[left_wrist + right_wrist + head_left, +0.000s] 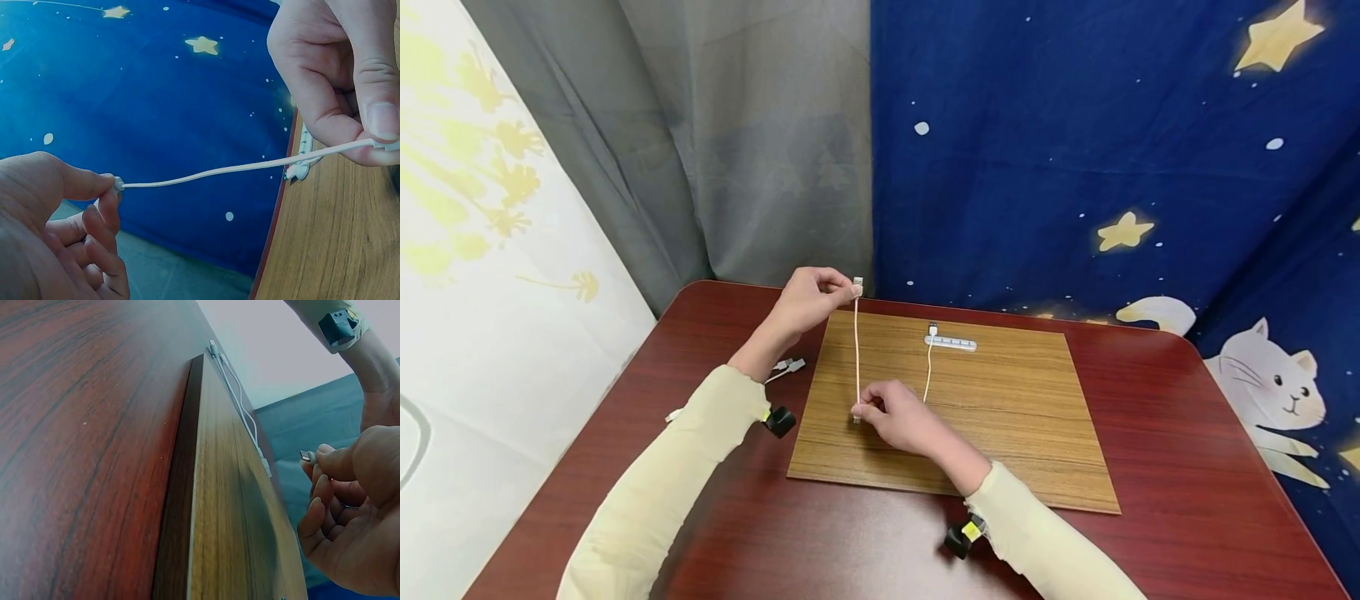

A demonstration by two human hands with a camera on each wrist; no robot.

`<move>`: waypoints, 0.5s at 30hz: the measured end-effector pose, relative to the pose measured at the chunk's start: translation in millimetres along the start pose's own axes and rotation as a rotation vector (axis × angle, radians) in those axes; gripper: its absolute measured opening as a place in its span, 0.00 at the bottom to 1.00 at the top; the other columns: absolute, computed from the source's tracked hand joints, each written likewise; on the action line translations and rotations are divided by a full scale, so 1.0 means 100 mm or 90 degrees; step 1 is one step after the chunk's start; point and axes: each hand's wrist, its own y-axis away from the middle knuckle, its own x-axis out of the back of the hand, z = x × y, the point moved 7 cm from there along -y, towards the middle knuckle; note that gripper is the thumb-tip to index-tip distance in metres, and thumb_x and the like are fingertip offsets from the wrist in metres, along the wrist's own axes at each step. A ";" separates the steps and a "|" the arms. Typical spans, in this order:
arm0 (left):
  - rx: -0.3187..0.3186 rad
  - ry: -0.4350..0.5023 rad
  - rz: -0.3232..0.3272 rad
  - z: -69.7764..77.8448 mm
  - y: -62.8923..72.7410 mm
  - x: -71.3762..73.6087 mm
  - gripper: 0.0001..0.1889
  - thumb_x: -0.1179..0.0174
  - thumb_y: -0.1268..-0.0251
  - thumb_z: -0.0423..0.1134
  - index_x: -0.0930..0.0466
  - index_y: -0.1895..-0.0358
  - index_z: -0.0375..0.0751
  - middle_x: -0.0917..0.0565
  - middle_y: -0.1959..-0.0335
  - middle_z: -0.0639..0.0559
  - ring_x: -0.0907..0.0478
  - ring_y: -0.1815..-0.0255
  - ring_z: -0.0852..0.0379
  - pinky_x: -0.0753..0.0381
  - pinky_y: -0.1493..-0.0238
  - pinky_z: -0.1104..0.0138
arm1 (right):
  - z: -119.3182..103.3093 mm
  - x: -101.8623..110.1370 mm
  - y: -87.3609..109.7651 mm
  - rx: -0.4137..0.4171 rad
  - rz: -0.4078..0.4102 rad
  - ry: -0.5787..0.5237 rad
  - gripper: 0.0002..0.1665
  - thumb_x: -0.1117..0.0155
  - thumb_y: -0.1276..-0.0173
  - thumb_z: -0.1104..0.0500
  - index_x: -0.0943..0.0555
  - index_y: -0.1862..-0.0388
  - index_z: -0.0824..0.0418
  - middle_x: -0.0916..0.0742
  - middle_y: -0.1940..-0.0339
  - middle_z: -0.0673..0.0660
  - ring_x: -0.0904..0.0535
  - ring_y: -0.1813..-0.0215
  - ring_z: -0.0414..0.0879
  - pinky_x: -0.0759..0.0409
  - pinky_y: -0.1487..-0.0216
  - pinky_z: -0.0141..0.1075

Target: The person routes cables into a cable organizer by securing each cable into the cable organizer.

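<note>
A white USB cable point(857, 350) is stretched between both hands above the wooden board point(1015, 417). My left hand point(811, 298) pinches the USB plug point(858, 283) at its far end between thumb and fingertips. Lower down, my right hand point(898, 415) pinches the small connector point(309, 457) at the near end. In the left wrist view the cable point(206, 174) runs almost straight, with a slight bend. On the board, a light cable clip strip point(955, 343) carries a second white cable point(928, 367), whose lower part passes behind my right hand.
More white cables point(786, 367) lie on the red-brown table point(737, 517) left of the board, partly hidden by the left arm. Grey and blue curtains point(1000, 167) hang behind the table's far edge. Each wrist wears a small black camera point(780, 422).
</note>
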 end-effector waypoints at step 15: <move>0.029 0.008 -0.013 -0.07 -0.08 -0.15 0.09 0.34 0.30 0.39 0.13 0.60 0.34 0.13 0.64 0.43 0.21 0.58 0.48 0.26 0.57 0.62 | 0.00 0.06 0.05 0.034 -0.033 0.030 0.13 0.36 0.24 0.61 0.19 0.72 0.61 0.26 0.80 0.44 0.31 0.74 0.38 0.31 0.69 0.37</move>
